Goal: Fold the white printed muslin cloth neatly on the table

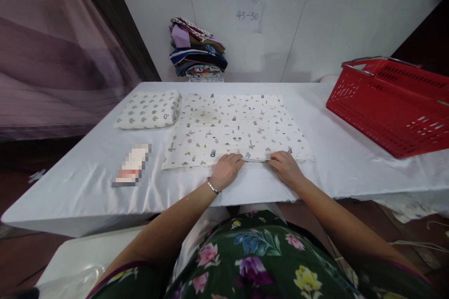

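A white cloth point(235, 126) with small printed motifs lies flat on the table, its near edge in layers. My left hand point(227, 170) is closed on that near edge, left of its middle, with a bracelet on the wrist. Further right, my right hand point(286, 170) pinches the same edge between fingers and thumb. Between the hands the edge is slightly raised. To the left of the cloth rests a folded white cloth point(149, 110) with grey printed shapes.
A blurred-out flat object point(132, 166) lies on the white-covered table point(87, 187) at the left. A red plastic basket point(393, 107) stands at the right. Behind the table rises a stack of folded fabrics point(199, 51) against the wall. Paper notes point(249, 14) hang there.
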### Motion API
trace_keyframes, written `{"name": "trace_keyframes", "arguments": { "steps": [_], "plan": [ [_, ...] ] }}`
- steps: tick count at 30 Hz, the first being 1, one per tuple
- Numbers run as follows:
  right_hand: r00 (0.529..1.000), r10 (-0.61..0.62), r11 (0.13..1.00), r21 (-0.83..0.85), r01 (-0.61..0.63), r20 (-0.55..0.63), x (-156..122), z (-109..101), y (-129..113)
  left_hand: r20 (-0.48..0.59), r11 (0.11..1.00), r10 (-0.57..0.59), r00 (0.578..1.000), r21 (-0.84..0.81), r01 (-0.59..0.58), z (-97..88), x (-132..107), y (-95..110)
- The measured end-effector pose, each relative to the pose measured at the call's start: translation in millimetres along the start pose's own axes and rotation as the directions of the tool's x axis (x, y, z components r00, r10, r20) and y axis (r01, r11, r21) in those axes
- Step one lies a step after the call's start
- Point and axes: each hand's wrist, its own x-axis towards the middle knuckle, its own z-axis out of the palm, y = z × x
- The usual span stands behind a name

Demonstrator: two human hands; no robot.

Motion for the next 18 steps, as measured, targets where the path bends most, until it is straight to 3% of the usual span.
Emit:
{"name": "trace_keyframes", "arguments": {
  "steps": [18],
  "plan": [
    [0.998, 0.013, 0.999, -0.044, -0.011, 0.055, 4.8, -5.5, -0.9, 0.016, 0.998, -0.068, 0.998, -0.008, 0.069, 2.1, 5.5, -0.7]
  ]
}}
